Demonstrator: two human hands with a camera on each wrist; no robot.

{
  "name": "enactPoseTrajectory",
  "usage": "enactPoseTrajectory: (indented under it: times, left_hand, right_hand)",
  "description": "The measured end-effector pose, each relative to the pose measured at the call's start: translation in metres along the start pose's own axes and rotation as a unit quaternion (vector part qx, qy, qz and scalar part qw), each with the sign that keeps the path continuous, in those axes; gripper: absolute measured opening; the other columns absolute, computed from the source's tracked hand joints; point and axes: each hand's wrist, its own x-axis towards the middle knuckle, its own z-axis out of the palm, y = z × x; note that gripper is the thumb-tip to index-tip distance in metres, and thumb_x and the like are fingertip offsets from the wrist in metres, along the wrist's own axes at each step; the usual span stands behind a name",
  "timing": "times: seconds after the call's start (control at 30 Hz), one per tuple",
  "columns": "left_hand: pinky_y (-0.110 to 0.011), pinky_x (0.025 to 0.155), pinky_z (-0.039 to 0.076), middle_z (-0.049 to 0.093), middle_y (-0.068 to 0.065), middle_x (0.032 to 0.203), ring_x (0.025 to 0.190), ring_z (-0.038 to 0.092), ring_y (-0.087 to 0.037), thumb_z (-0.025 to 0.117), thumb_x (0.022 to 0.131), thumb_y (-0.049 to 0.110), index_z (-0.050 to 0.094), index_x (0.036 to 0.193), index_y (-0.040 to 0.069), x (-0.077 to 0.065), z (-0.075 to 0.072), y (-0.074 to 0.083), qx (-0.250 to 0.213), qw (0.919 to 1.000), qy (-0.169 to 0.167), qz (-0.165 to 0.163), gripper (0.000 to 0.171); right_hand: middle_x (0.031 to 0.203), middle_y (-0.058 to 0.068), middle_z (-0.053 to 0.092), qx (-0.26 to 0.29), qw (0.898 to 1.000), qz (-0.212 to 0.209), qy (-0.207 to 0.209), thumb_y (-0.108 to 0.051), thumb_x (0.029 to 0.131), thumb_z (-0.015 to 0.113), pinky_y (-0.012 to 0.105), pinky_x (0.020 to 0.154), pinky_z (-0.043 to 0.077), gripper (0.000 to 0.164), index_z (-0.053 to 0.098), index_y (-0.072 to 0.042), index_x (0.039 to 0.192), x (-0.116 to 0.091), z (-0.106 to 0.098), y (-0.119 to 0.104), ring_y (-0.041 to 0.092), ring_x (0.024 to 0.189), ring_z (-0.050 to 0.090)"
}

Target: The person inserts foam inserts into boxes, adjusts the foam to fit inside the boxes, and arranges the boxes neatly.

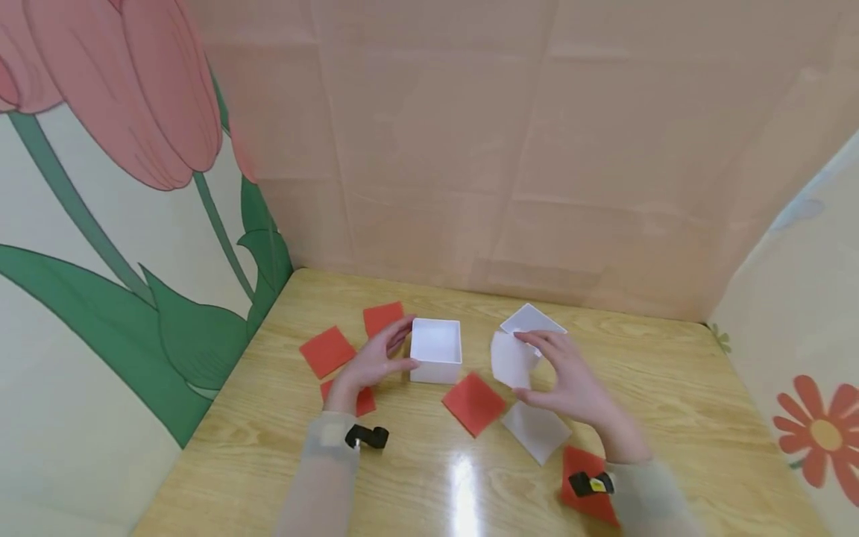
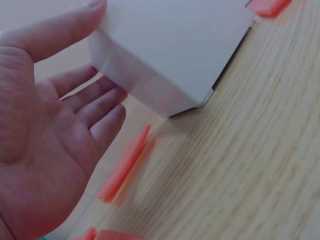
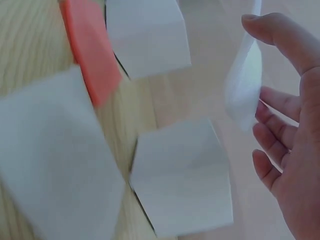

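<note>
A square open-topped white box (image 1: 435, 371) stands in the middle of the table. My left hand (image 1: 376, 362) is at its left side, fingers and thumb extended along the box's edges; the left wrist view shows the thumb at one edge of the box (image 2: 160, 45) and the other fingers by its side wall. On the right, my right hand (image 1: 567, 377) pinches a soft white square sheet (image 1: 510, 362) between thumb and fingers, raised above the table. That sheet (image 3: 245, 82) looks edge-on and slightly bowed in the right wrist view. Behind it stands a second white box (image 1: 532, 317), turned cornerwise and partly hidden.
Red squares lie left of the middle box, among them one red square (image 1: 326, 352) and another (image 1: 384, 318). A further red square (image 1: 473, 404) lies in front of the box. Beside it is a flat white square (image 1: 537, 432). One more red square (image 1: 587, 511) is partly under the right wrist.
</note>
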Motion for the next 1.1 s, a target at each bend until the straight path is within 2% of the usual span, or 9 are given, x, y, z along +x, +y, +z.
enactPoseTrajectory:
  times: [0.3,0.47,0.57,0.87,1.1]
  left_hand:
    - [-0.047,0.128,0.028,0.034,-0.012,0.172,0.159,0.032,-0.031,0.085,0.094,0.014,0.028,0.170,0.007,-0.001,-0.004,0.000,-0.014,0.9998,-0.008,0.011,0.095]
    - [-0.047,0.128,0.029,0.034,-0.009,0.173,0.159,0.032,-0.030,0.086,0.094,0.020,0.027,0.170,0.008,-0.001,-0.002,-0.001,-0.010,0.9999,-0.010,0.006,0.096]
    - [-0.047,0.128,0.029,0.033,-0.009,0.173,0.159,0.031,-0.031,0.085,0.095,0.022,0.026,0.170,0.008,-0.001,-0.001,-0.002,-0.008,0.9999,-0.013,0.004,0.097]
    - [-0.046,0.129,0.027,0.034,-0.011,0.172,0.159,0.031,-0.030,0.084,0.095,0.013,0.029,0.169,0.009,-0.001,-0.001,0.002,-0.024,0.9995,-0.015,0.016,0.093]
    - [-0.047,0.129,0.027,0.034,-0.010,0.172,0.159,0.032,-0.032,0.084,0.096,0.016,0.027,0.170,0.009,-0.002,-0.001,-0.002,-0.015,0.9996,-0.016,0.018,0.093]
  right_hand:
    - [0.147,0.002,0.056,0.012,0.999,-0.020,-0.046,-0.041,0.076,0.095,0.055,0.106,0.049,0.086,0.059,-0.021,0.152,0.033,0.022,-0.031,0.027,0.136,0.047]
    - [0.146,0.002,0.058,-0.017,0.997,-0.015,-0.068,-0.049,0.078,0.093,0.052,0.106,0.051,0.086,0.061,-0.020,0.151,0.050,0.030,-0.041,0.028,0.132,0.052]
    - [0.147,0.004,0.058,-0.029,0.996,-0.010,-0.078,-0.052,0.078,0.092,0.053,0.108,0.051,0.086,0.061,-0.019,0.152,0.057,0.033,-0.045,0.029,0.133,0.054]
    - [0.149,0.009,0.059,-0.061,0.994,-0.016,-0.084,-0.056,0.079,0.088,0.053,0.114,0.047,0.087,0.062,-0.015,0.151,0.083,0.038,-0.049,0.034,0.137,0.055]
    - [0.153,0.009,0.058,-0.089,0.988,0.000,-0.125,-0.059,0.081,0.086,0.053,0.115,0.047,0.087,0.060,-0.018,0.153,0.099,0.043,-0.051,0.033,0.139,0.055]
